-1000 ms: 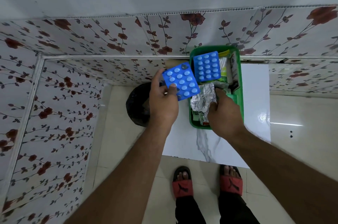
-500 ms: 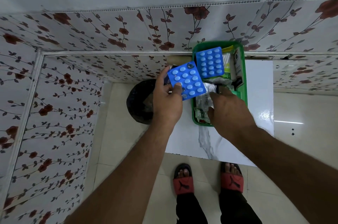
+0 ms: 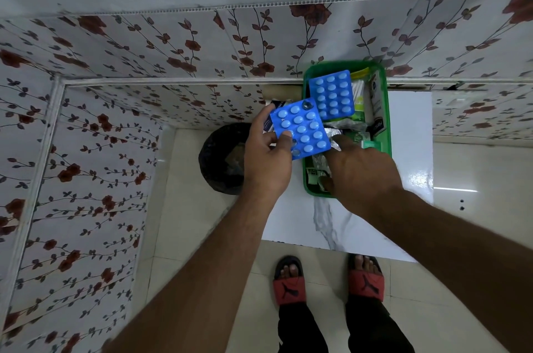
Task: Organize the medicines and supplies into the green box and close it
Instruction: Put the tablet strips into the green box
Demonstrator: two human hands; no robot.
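Observation:
The green box (image 3: 388,110) stands open on a white marble-look table (image 3: 409,133) against the wall. A blue blister pack (image 3: 331,97) lies inside at the far end, on top of white packets and silver foil strips (image 3: 331,133). My left hand (image 3: 266,162) pinches a second blue blister pack (image 3: 301,129) by its near edge, just left of the box rim, with a white carton partly hidden behind it. My right hand (image 3: 360,176) reaches palm-down into the near half of the box, fingers on the foil strips; what it grips is hidden.
A black bin (image 3: 222,159) sits on the floor left of the table, under my left hand. Floral wall panels close in behind and to the left. My feet in red slippers (image 3: 288,283) stand on the tiled floor at the table's near edge.
The crumpled foil strip my right hand held up has gone down into the box, and that hand now lies flat over the contents. My left hand has drifted slightly right with its blister pack.

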